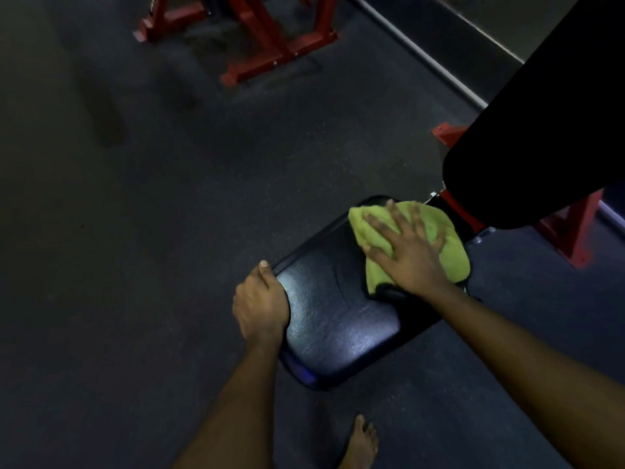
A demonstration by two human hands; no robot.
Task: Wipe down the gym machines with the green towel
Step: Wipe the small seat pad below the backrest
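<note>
Pressing flat, fingers (400,220) spread wide: right hand (411,257) on green towel (443,238), far end of glossy black seat pad (338,319). Left hand (262,302) grips pad's left edge, fingers curled. Dark rubber floor (135,231); red machine frame (270,49) beyond.

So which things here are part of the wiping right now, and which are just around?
In use: green towel, seat pad, right hand flat on the towel, left hand gripping the pad's edge.
Just around: red frame, bare foot, floor.

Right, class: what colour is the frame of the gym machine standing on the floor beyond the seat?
Red frame, clearest in the head view.
</note>
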